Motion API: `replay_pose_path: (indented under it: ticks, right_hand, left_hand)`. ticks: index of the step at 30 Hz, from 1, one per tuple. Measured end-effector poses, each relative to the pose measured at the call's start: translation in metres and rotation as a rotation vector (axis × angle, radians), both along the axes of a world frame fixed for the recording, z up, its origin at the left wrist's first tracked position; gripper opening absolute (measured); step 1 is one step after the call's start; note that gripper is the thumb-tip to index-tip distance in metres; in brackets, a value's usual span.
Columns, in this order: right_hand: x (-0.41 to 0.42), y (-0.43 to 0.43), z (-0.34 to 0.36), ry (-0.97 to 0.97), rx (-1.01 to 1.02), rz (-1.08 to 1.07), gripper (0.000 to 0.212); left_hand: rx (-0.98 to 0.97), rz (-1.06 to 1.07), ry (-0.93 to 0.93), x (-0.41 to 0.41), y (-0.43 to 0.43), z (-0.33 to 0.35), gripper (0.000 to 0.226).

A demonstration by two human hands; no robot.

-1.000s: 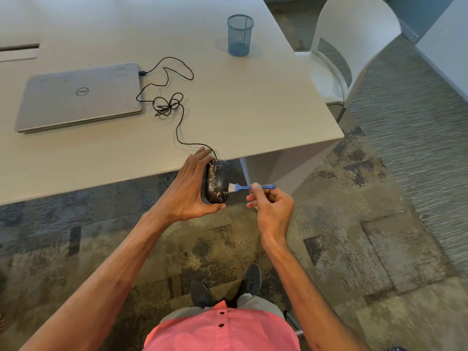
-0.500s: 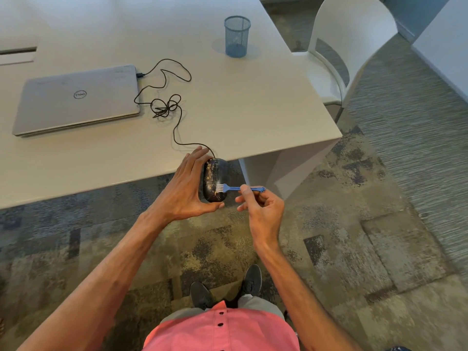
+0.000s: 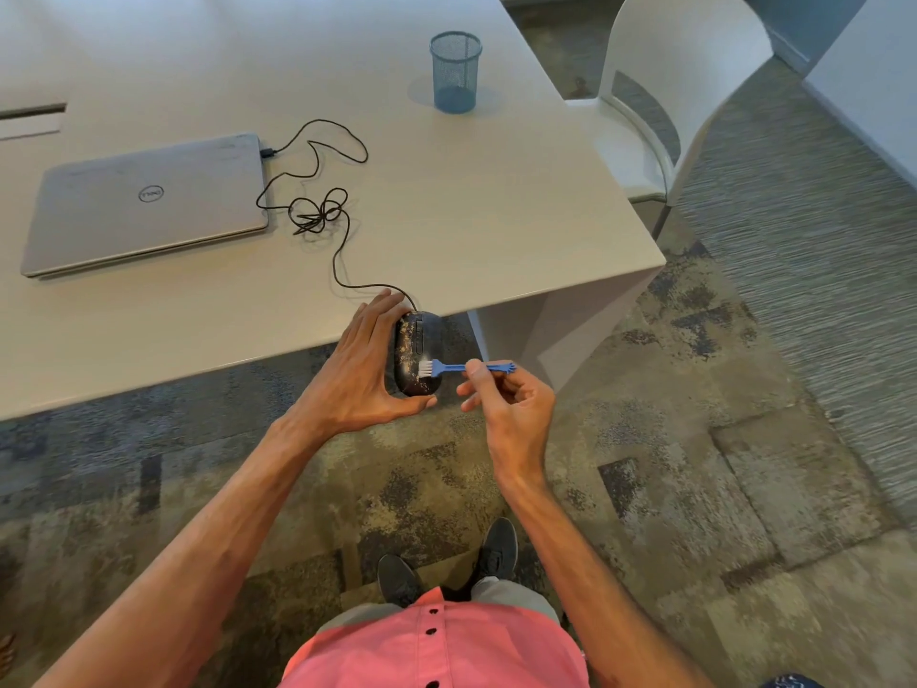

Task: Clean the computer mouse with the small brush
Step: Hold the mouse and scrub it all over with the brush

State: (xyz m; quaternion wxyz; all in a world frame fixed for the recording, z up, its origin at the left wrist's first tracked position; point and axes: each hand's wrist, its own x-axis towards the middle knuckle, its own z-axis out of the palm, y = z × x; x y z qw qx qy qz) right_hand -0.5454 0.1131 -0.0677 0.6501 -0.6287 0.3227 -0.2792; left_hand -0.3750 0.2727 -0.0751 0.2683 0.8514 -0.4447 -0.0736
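Note:
My left hand [image 3: 364, 369] grips a black computer mouse [image 3: 419, 347] speckled with pale dust, held in the air just off the table's front edge. Its black cable [image 3: 317, 211] runs back over the table to the laptop. My right hand [image 3: 506, 399] pinches the blue handle of a small brush [image 3: 464, 367]. The brush's white bristles touch the lower part of the mouse's dusty top.
A shut silver laptop [image 3: 144, 201] lies on the white table [image 3: 471, 216], with a blue mesh cup [image 3: 455, 72] farther back. A white chair [image 3: 680, 91] stands at the table's right side. Patterned carpet and my shoes [image 3: 446, 563] are below.
The brush has moved left across the mouse, from beside it to its dusty top. My left hand has kept hold of the mouse in about the same place.

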Motion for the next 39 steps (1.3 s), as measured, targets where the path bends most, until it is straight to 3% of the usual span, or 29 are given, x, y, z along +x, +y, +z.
replay_pose_path:
  ticks: [11,21,25,31,36,39]
  right_hand:
    - [-0.014,-0.014,-0.018,0.102,-0.009,-0.106,0.017]
    - [-0.016,-0.008,-0.015,-0.024,-0.156,0.147,0.013]
    - [-0.020,-0.011,-0.023,0.037,-0.221,0.109,0.023]
    - [-0.026,-0.020,-0.026,0.072,-0.190,-0.003,0.011]
    - [-0.022,-0.011,-0.010,-0.080,-0.156,0.072,0.009]
    - [-0.016,-0.005,-0.008,-0.047,-0.174,0.125,0.008]
  left_hand:
    - [0.016,0.029,0.002,-0.003,-0.001,0.003,0.131]
    - [0.022,0.031,0.019,-0.003,-0.009,0.009,0.130]
    - [0.029,0.031,0.017,-0.003,-0.008,0.012,0.133]
    - [0.045,0.048,0.009,-0.002,-0.005,0.015,0.133]
    - [0.042,0.055,0.003,-0.002,-0.006,0.018,0.132]
    - [0.037,0.049,0.014,-0.003,-0.007,0.020,0.130]
